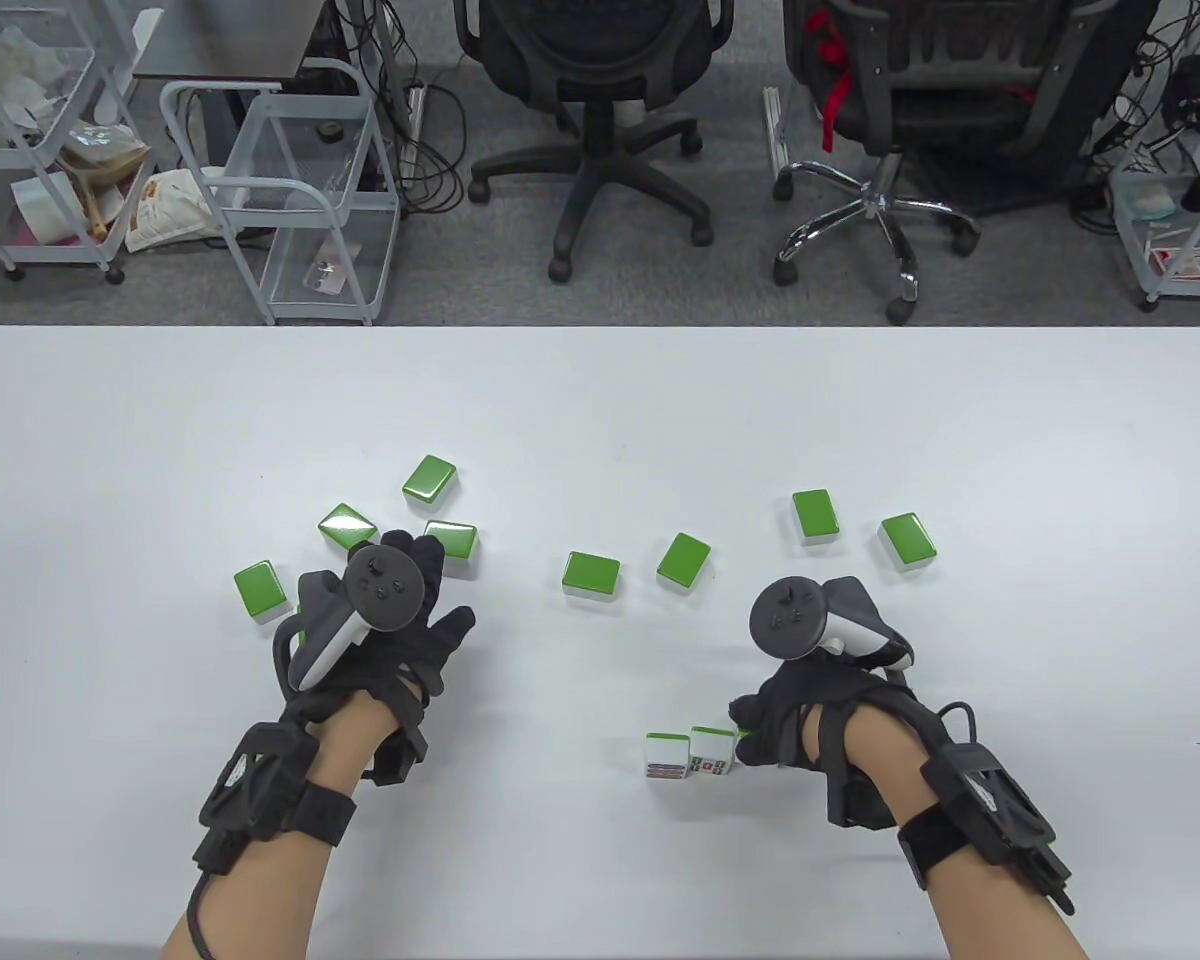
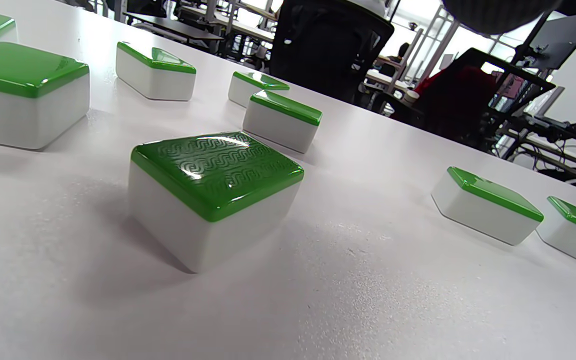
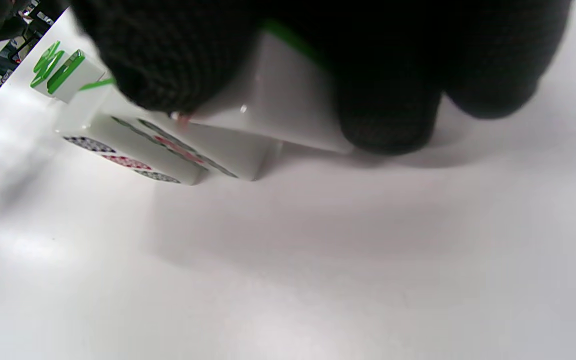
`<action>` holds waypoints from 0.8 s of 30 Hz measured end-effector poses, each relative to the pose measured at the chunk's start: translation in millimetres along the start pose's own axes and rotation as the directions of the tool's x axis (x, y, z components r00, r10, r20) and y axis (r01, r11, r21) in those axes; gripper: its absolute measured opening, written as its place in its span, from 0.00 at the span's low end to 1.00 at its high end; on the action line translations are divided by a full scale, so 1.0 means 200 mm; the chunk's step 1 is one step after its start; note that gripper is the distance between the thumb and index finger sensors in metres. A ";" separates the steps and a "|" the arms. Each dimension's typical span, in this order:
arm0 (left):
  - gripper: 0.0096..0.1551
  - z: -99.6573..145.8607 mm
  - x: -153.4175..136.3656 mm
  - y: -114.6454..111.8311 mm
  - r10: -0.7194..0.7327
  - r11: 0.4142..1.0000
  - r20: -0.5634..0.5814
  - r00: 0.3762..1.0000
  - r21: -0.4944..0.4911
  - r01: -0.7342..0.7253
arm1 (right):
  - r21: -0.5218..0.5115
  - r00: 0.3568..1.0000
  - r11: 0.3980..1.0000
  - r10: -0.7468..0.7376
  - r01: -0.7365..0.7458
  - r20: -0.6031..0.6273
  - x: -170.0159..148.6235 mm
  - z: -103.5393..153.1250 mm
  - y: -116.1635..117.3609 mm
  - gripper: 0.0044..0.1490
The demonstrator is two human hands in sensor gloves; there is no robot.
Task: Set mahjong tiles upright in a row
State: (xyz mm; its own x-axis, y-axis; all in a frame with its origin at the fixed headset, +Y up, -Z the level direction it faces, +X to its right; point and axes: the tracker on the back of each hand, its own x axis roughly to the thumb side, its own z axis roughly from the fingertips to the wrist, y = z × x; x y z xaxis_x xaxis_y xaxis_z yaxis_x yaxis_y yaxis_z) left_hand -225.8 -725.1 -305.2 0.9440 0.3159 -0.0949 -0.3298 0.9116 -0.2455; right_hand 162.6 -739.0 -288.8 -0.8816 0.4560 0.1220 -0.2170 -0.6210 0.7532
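Your right hand point(image 1: 810, 715) fingers pinch a third green-backed white mahjong tile point(image 3: 273, 110); seat it flush against the two standing tiles point(image 1: 690, 755). Left hand point(image 1: 380, 640) hovers, fingers spread wide.

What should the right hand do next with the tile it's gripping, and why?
Probably set it upright against the second standing tile. The right hand grips a third tile at the row's right end, where two tiles already stand on the table.
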 end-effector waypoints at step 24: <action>0.49 0.01 0.00 0.01 0.017 1.000 -0.003 1.000 -0.003 -0.017 | -0.397 0.999 0.918 -0.010 -0.007 -0.043 -0.06 0.23 -0.30 0.44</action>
State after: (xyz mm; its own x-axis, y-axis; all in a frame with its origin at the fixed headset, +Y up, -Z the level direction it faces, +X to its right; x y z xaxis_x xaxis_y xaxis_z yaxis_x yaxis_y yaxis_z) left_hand -226.3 -723.6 -303.8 0.9382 0.3307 -0.1020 -0.3459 0.9054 -0.2463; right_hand 205.2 -677.8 -306.8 -0.8963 0.4349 0.0864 -0.3591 -0.8264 0.4336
